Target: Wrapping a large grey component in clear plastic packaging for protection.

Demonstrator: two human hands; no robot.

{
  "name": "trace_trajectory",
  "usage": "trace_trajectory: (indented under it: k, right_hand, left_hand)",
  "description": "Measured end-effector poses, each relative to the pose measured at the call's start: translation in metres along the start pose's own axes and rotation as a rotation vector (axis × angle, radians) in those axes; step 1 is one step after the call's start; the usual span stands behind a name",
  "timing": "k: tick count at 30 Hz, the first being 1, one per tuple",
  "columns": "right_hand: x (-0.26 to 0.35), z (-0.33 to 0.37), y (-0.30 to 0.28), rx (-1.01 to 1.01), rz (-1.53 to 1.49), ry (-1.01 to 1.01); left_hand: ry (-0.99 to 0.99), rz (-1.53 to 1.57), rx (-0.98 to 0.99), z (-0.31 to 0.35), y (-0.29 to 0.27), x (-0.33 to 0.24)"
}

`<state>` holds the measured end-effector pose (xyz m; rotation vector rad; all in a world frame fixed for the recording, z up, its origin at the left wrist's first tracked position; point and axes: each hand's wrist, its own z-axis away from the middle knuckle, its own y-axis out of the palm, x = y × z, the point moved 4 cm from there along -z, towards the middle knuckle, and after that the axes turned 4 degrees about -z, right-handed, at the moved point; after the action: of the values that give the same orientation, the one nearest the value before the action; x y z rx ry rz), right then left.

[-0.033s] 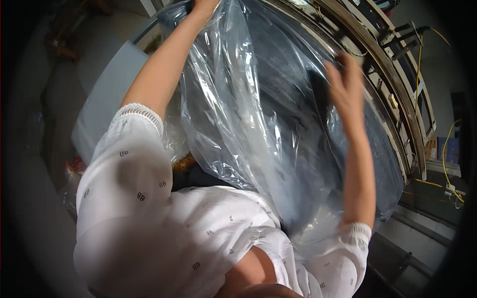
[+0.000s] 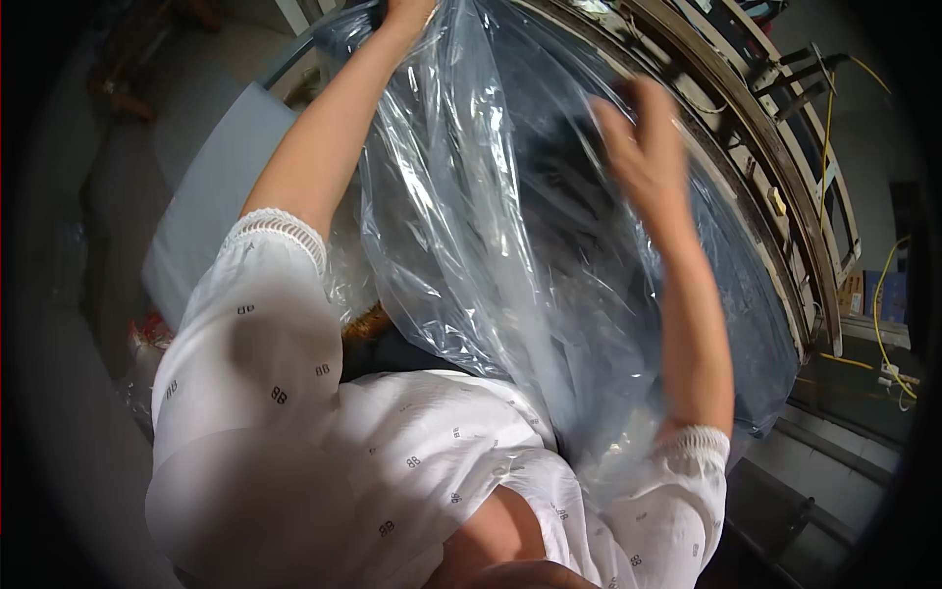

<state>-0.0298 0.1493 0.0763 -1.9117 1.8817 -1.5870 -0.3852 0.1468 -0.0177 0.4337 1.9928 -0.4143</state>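
A large sheet or bag of clear plastic film (image 2: 461,196), creased and shiny, spreads over dark material (image 2: 564,157) in front of me. At the top edge, my left hand (image 2: 407,14) is at the film's gathered far end; its fingers are cut off by the picture's border, so a grip cannot be made out. My right hand (image 2: 648,157) is over the film's right part, blurred by motion. Its thumb stands apart from the fingers, and nothing shows between them.
A curved, worn frame of rails (image 2: 775,226) runs along the far right side. Yellow cable (image 2: 888,324) hangs beyond it, near a blue box (image 2: 891,296). A pale grey panel (image 2: 211,196) stands at the left. Near my waist lies something orange-brown (image 2: 366,322).
My right hand has moved left and slightly away from me across the film. The left hand has barely shifted.
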Motion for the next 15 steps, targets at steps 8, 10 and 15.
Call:
trace_trajectory:
  k: [8, 10, 15]
  right_hand:
    - [0.024, -0.091, 0.141, -0.194, 0.587, -0.095]
    - [0.004, -0.087, 0.123, -0.079, 0.741, -0.145]
    - [0.008, 0.009, -0.034, -0.032, 0.862, -0.192]
  left_hand:
    - [0.042, -0.130, 0.067, 0.001, 0.012, -0.013]
    - [0.062, -0.137, 0.069, 0.010, 0.019, -0.022]
    - [0.025, -0.164, 0.113, -0.009, 0.005, 0.006]
